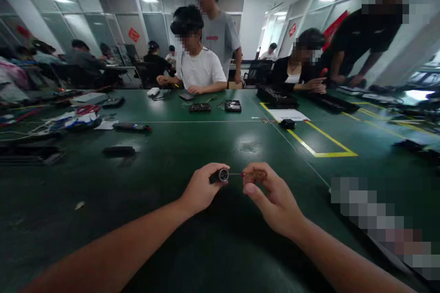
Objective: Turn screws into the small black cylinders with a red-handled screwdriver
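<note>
My left hand [202, 187] is closed around a small black cylinder [222, 175] with a round silvery end that faces the camera. My right hand [271, 197] pinches a small screwdriver [254, 174] with a brownish see-through handle and a red collar. Its thin shaft runs left and its tip meets the cylinder's end. Both hands hover just above the dark green table [172, 155], close together near its front middle.
A black flat part [118, 150] and a black bar [132, 126] lie to the left, cables and trays at the far left. Yellow tape [319, 139] marks a zone to the right with a paper and a small black box [288, 123]. Several people sit or stand across the table.
</note>
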